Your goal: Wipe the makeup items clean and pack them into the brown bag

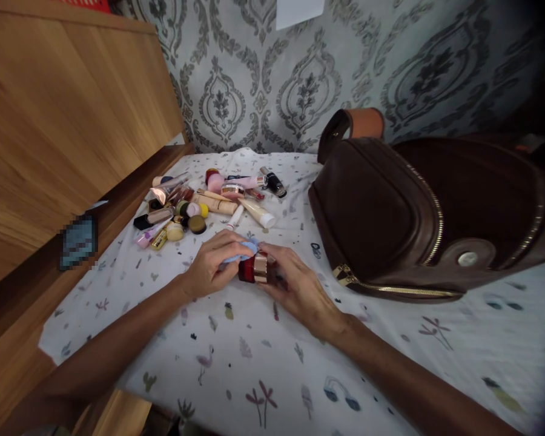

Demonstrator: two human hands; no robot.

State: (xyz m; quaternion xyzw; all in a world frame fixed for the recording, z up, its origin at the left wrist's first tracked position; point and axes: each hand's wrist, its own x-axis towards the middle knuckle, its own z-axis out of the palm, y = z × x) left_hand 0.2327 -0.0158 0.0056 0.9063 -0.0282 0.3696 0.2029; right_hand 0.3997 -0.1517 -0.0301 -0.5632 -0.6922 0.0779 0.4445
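Observation:
A dark red jar with a shiny rose-gold lid (260, 268) lies on its side between my hands, low over the bedsheet. My right hand (302, 290) is curved around the lid end, with thumb and fingers on either side. Pinched in my left hand (217, 261) is a small light-blue cloth (251, 245), pressed against the top of the jar. The fingers of my left hand partly hide the cloth and the red end of the jar. Just beyond my hands lies a loose pile of cosmetics, among them a beige tube (258, 212) and a round dark-gold-lidded pot (197, 224).
A large dark-brown leather bag (367, 200) with gold zips stands at the right. The white patterned sheet (236, 351) spreads under everything. Along the left runs a wooden bed edge (113, 209) beside a wooden cabinet (77, 97). Patterned wallpaper (263, 79) closes off the back.

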